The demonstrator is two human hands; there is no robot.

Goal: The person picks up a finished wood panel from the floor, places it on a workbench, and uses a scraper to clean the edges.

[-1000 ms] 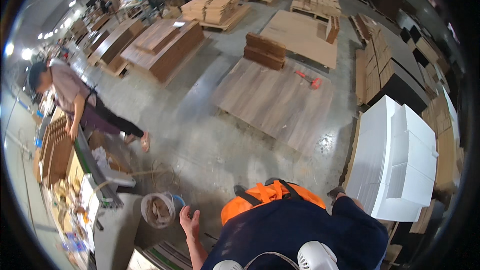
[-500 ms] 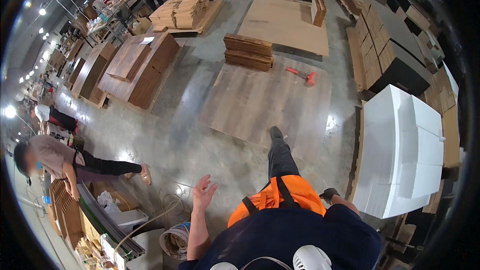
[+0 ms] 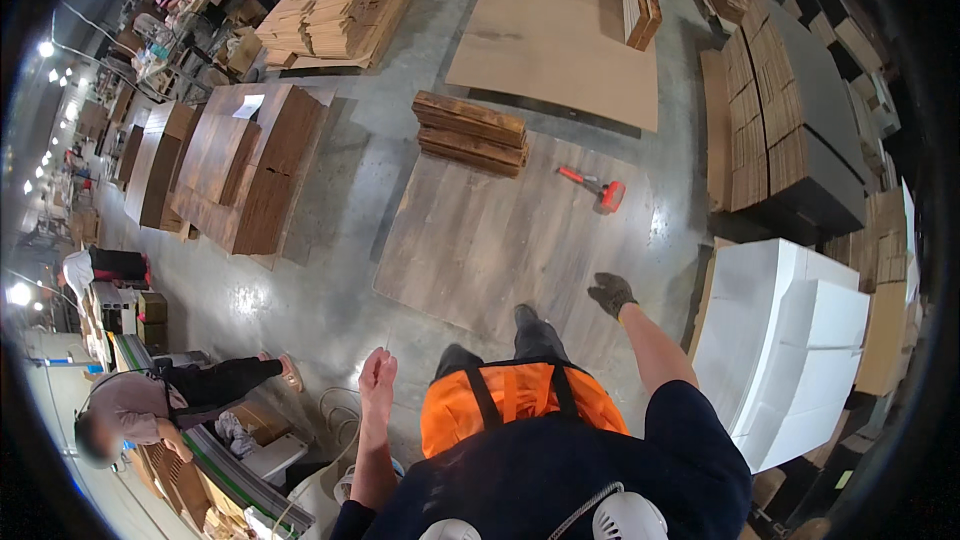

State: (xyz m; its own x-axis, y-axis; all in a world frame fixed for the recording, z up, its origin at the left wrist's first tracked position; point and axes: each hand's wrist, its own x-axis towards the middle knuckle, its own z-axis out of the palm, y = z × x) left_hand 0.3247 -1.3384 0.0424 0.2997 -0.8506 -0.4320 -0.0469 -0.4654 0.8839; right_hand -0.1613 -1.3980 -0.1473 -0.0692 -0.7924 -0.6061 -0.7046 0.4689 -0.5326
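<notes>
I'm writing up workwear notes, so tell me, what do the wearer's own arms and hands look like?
The left hand is bare. The right hand wears a dark grey glove ending around the wrist. Both forearms are uncovered below dark navy short sleeves.

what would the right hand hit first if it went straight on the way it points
Most likely the wide grey-brown board lying low ahead of the gloved right hand; the hand's height is unclear, so it might pass above toward the stacked planks.
</notes>
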